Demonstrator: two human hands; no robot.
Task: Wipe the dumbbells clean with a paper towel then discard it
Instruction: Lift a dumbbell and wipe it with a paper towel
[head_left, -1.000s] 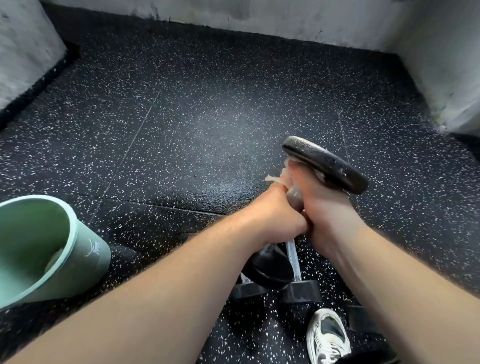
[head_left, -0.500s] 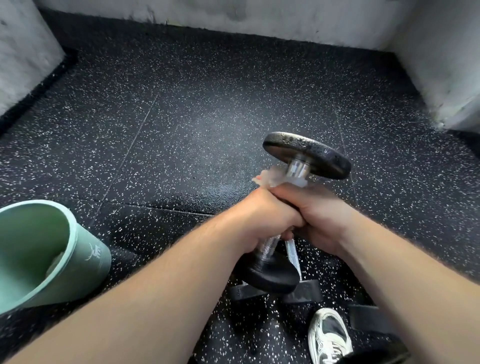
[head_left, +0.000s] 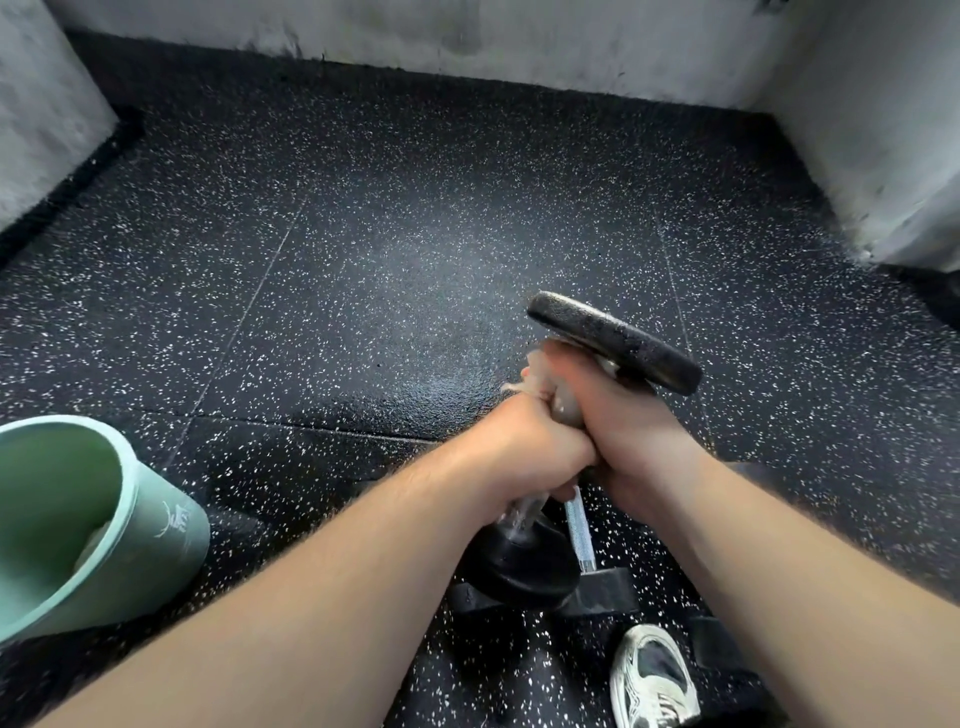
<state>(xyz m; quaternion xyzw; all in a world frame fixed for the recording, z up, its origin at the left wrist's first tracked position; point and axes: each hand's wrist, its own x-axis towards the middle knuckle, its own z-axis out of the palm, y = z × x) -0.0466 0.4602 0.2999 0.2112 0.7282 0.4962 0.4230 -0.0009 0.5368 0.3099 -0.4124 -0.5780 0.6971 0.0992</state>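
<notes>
I hold a black dumbbell (head_left: 613, 340) off the floor, tilted, its upper plate far right and its lower plate (head_left: 519, 566) close to me. My left hand (head_left: 524, 447) grips the lower part of the chrome handle. Just under the upper plate, my right hand (head_left: 628, 431) is wrapped round the handle with a crumpled paper towel (head_left: 535, 374) under its fingers; only a scrap of the towel sticks out. The handle between my hands is hidden.
A second dumbbell (head_left: 579, 530) lies on the speckled black rubber floor (head_left: 395, 291) under my hands, and another dark weight (head_left: 717, 644) sits at the lower right. A green bin (head_left: 171, 525) stands at the left. My shoe (head_left: 652, 675) is at the bottom. Concrete walls border the floor.
My right hand slid down the handle with the towel, then back up against the upper plate. The dumbbell's tilt shifted slightly; my left hand kept its grip.
</notes>
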